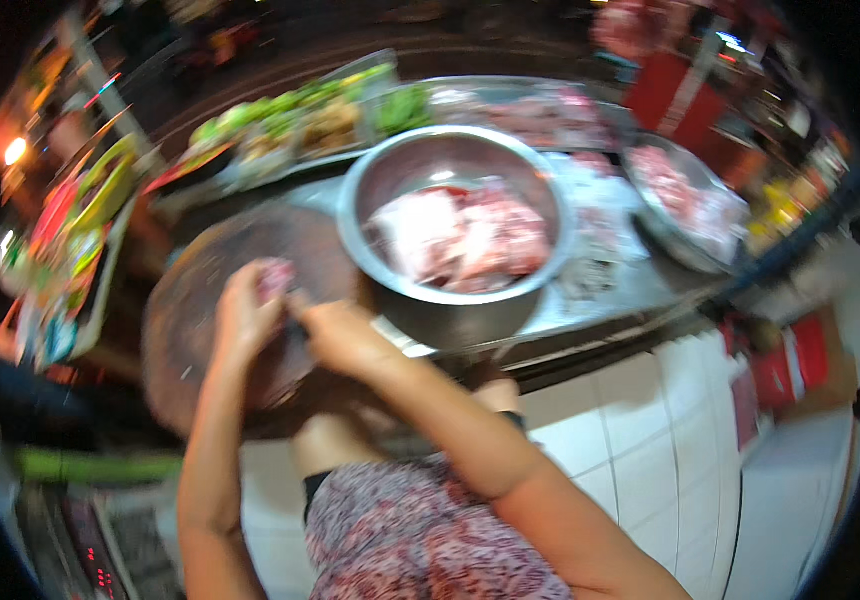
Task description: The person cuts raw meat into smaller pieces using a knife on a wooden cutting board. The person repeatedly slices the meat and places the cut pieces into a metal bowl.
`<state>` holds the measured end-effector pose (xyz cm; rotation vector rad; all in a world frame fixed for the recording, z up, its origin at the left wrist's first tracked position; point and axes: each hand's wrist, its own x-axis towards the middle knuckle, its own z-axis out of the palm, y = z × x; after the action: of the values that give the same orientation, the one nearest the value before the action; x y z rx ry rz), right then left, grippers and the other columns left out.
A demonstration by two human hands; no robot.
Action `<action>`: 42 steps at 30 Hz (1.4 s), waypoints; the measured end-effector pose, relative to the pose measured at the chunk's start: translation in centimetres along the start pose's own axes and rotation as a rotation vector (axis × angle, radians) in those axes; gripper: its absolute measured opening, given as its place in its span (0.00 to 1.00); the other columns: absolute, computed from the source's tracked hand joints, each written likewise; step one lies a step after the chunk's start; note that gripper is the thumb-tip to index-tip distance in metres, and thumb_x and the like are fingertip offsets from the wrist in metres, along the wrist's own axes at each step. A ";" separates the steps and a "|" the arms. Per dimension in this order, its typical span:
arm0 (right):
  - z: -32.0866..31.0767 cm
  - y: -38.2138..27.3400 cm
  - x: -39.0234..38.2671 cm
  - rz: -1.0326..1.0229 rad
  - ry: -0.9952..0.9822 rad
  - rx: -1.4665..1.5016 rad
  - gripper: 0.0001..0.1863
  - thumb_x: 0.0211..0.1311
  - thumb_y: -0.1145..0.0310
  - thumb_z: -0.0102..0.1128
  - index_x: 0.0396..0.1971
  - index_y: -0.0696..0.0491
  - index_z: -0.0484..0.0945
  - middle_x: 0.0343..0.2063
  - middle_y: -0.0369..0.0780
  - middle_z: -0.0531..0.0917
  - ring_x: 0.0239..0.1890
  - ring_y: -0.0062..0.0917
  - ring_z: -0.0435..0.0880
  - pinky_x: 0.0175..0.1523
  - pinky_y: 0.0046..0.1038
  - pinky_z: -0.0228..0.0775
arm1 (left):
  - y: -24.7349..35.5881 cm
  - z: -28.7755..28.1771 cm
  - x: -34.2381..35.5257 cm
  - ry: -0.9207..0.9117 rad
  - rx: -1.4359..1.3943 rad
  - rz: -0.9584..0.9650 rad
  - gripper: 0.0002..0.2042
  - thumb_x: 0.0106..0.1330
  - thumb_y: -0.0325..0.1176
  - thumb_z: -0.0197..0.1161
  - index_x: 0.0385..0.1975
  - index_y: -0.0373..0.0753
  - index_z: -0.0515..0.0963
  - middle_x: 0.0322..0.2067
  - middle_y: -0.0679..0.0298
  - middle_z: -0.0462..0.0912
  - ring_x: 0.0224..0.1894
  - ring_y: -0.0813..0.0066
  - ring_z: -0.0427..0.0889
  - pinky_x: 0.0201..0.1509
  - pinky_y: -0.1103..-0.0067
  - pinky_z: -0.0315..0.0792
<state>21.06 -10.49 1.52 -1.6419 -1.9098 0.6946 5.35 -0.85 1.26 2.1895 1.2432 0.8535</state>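
A small piece of raw meat [275,275] is in my left hand [248,312], over a round wooden chopping block [192,350]. My right hand [335,332] is closed on what looks like a knife [297,322], close beside the meat; motion blur hides the blade's exact shape. Right of the block, a large steel bowl [360,215] holds large pink and white pieces of raw meat [490,240].
Trays of greens [400,110] and a tray of packaged meat [510,110] line the back. A second bowl of meat [675,190] is at right, colourful goods [70,210] at left. Below are white floor tiles [635,430] and a red container [800,350].
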 end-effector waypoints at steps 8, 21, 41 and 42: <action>-1.0 -0.6 0.7 -0.128 0.088 0.026 0.12 0.62 0.74 0.50 0.44 0.60 0.72 0.32 0.54 0.84 0.37 0.50 0.85 0.40 0.49 0.76 | -1.5 -0.6 1.2 0.042 0.223 -0.013 0.15 0.59 0.26 0.65 0.46 0.39 0.75 0.37 0.57 0.77 0.36 0.66 0.79 0.40 0.73 0.74; 2.1 0.3 7.1 -0.051 -0.014 0.116 0.11 0.62 0.73 0.50 0.42 0.59 0.76 0.33 0.54 0.85 0.40 0.49 0.84 0.43 0.47 0.75 | -4.2 -0.1 1.4 0.078 0.092 -0.002 0.13 0.52 0.20 0.63 0.37 0.36 0.73 0.29 0.63 0.73 0.29 0.73 0.72 0.36 0.77 0.71; -1.3 -1.0 -2.9 -0.013 -0.069 -0.034 0.34 0.62 0.76 0.53 0.69 0.52 0.61 0.23 0.56 0.81 0.13 0.32 0.80 0.26 0.38 0.75 | -9.4 -4.0 -3.1 0.312 -0.420 -0.396 0.09 0.54 0.25 0.63 0.35 0.35 0.74 0.30 0.63 0.78 0.32 0.77 0.76 0.37 0.77 0.73; -1.6 -1.1 -3.0 0.017 -0.095 0.041 0.34 0.62 0.76 0.54 0.70 0.51 0.60 0.20 0.52 0.80 0.13 0.30 0.79 0.24 0.35 0.74 | -9.1 -4.1 -3.6 0.419 -0.313 -0.294 0.10 0.54 0.25 0.63 0.35 0.35 0.74 0.31 0.61 0.78 0.32 0.75 0.77 0.38 0.76 0.73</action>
<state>21.73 -13.54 3.27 -1.6279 -1.9366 0.8264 -4.23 0.70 -2.95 1.5821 1.4595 1.3199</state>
